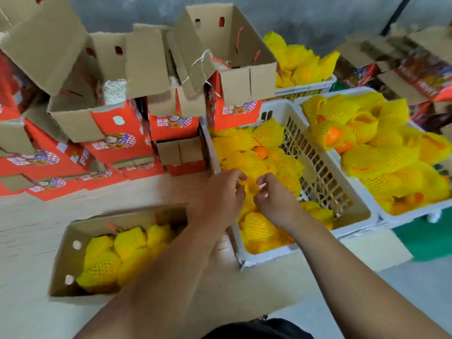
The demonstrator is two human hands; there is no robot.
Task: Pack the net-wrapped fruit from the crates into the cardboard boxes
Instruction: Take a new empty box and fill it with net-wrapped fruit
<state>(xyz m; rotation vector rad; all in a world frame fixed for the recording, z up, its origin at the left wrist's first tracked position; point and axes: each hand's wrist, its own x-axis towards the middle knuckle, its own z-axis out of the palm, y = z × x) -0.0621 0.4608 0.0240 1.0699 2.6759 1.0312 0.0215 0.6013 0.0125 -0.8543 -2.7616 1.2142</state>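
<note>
Both hands in crate; box print unreadable.

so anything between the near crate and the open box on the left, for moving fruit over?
Nothing visible. Both hands, left hand and right hand, are over the near crate; the open box sits beside it, top open, partly filled.

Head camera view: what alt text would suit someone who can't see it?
Both hands, left hand and right hand, reach into a white crate of yellow net-wrapped fruit. A partly filled cardboard box sits to its left.
</note>
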